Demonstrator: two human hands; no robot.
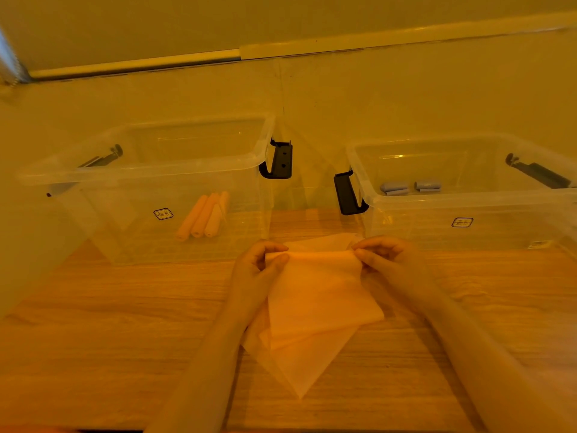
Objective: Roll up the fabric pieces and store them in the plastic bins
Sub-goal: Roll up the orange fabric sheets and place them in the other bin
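my left hand (254,270) and my right hand (385,257) each pinch a far corner of the top fabric piece (321,295), fingers and thumbs clamped on its folded far edge. it lies on the wooden surface (125,323) in front of me, on a small pile of like pieces (299,367), between and just short of the two bins.

the cloth looks thin, light and limp — it should bend wherever i let it, and it will likely slide over the sheets under it (so the pile may shift as i roll). the far edge at both corners seems the right hold, since an even grip there should keep the roll straight.

the left bin (150,170) has three orange rolls (203,215) lying side by side on its floor; the right bin (468,195) has grey-blue rolls (410,187) near its back. both are open at the top, black latches hanging out at the sides. the gap between the bins is narrow, but the surface toward me is wide — room to roll toward my body, then lift over the left bin's near rim.
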